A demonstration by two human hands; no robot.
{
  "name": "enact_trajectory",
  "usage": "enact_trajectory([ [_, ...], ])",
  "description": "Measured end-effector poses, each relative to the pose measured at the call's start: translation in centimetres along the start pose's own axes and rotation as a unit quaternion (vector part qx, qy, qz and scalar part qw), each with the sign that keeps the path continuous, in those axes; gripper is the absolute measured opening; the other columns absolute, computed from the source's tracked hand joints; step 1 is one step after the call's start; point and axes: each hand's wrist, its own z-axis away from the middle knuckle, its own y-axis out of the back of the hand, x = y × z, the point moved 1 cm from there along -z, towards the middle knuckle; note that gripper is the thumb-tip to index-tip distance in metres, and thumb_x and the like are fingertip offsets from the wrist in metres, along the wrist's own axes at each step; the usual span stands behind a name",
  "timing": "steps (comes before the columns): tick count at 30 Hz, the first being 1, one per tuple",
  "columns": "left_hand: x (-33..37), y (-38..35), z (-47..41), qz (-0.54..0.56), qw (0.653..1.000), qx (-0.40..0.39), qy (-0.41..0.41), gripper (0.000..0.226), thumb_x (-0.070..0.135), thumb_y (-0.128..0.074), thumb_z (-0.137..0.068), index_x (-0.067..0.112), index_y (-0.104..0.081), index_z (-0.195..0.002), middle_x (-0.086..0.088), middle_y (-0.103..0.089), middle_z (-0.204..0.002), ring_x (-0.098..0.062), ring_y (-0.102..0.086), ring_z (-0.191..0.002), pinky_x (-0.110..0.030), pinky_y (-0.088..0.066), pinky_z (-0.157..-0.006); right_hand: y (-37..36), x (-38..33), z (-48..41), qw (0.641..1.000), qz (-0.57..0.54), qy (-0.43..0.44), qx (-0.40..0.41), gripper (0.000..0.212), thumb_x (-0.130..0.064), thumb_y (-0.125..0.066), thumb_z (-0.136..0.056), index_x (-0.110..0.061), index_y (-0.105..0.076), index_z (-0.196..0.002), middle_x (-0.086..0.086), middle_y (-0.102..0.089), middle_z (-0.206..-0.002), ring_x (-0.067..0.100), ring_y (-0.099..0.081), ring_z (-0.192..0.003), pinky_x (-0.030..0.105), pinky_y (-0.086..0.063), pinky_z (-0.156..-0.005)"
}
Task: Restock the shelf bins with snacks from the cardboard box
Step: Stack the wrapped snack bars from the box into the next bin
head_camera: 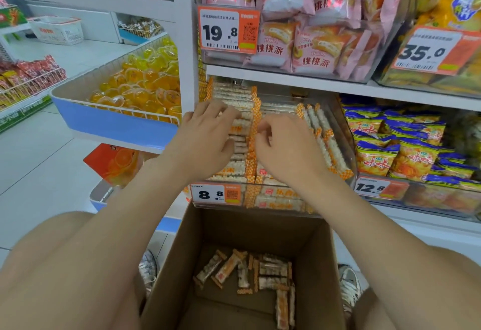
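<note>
Now | left grip (205,138): released, fingers spread on snack bar packets (325,142) in clear shelf bin (349,152) | right grip (285,146): curled on them, hold unclear | more packets in cardboard box (182,264) below

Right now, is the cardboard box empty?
No, a loose scatter of orange-and-white snack bars lies on the bottom of the cardboard box.
</note>
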Motion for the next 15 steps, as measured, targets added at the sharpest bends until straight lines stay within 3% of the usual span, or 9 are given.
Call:
enact_trajectory([
  [2, 1.1, 0.5, 1.9, 0.036, 0.999, 0.02, -0.028, 0.025, 0.023, -0.059, -0.095, 0.021, -0.061, -0.12, -0.001, -0.057, -0.113, -0.025, -0.053, -0.108, -0.041, -0.047, -0.084, 1.6, -0.7, 2.4, 0.998, -0.036, 0.012, -0.058, 0.023, -0.022, -0.052, -0.099, -0.025, -0.075, -0.096, -0.009, -0.068, -0.074, 0.006, -0.062, -0.063, 0.027, -0.054, -0.061],
  [5, 3.0, 0.1, 5.8, 0.114, 0.991, -0.062, -0.018, 0.006, 0.025, -0.058, -0.096, 0.026, -0.063, -0.098, 0.013, -0.057, -0.085, -0.013, -0.057, -0.083, -0.031, -0.042, -0.065, 1.3, -0.6, 6.2, 0.972, -0.064, 0.006, -0.225, 0.027, -0.026, -0.051, -0.097, -0.022, -0.075, -0.085, 0.001, -0.069, -0.069, 0.017, -0.064, -0.059, 0.036, -0.056, -0.057],
  [7, 4.1, -1.8, 8.3, 0.112, 0.979, -0.17, -0.029, 0.006, 0.03, -0.058, -0.098, 0.027, -0.063, -0.098, 0.012, -0.059, -0.088, -0.013, -0.059, -0.085, -0.034, -0.049, -0.07, -0.6, 0.5, 8.4, 0.933, -0.03, 0.004, -0.359, 0.033, -0.03, -0.047, -0.096, -0.014, -0.076, -0.091, 0.01, -0.074, -0.083, 0.026, -0.069, -0.072, 0.045, -0.061, -0.068],
  [10, 5.6, -6.5, 11.9, 0.059, 0.929, -0.363, -0.029, 0.008, 0.033, -0.058, -0.101, 0.028, -0.063, -0.103, 0.007, -0.063, -0.095, -0.016, -0.063, -0.087, -0.036, -0.054, -0.074, -4.5, 2.7, 12.2, 0.847, 0.014, -0.013, -0.531, 0.035, -0.029, -0.046, -0.1, -0.015, -0.076, -0.11, 0.008, -0.076, -0.104, 0.026, -0.072, -0.092, 0.05, -0.061, -0.086],
  [12, 6.3, -10.0, 14.0, 0.061, 0.899, -0.434, -0.012, 0.011, 0.031, -0.059, -0.102, 0.029, -0.064, -0.111, 0.005, -0.065, -0.101, -0.015, -0.065, -0.088, -0.033, -0.055, -0.074, -7.3, 4.5, 15.0, 0.81, 0.034, -0.026, -0.585, 0.032, -0.028, -0.048, -0.102, -0.017, -0.073, -0.117, 0.006, -0.075, -0.108, 0.024, -0.071, -0.096, 0.047, -0.061, -0.09],
  [15, 6.5, -14.7, 16.1, 0.088, 0.873, -0.479, 0.03, 0.023, 0.03, -0.06, -0.103, 0.025, -0.065, -0.125, -0.001, -0.067, -0.114, -0.02, -0.067, -0.099, -0.036, -0.057, -0.086, -11.3, 7.2, 18.5, 0.789, 0.064, -0.048, -0.609, 0.032, -0.027, -0.052, -0.1, -0.016, -0.071, -0.123, 0.004, -0.072, -0.116, 0.022, -0.07, -0.1, 0.044, -0.061, -0.091],
])
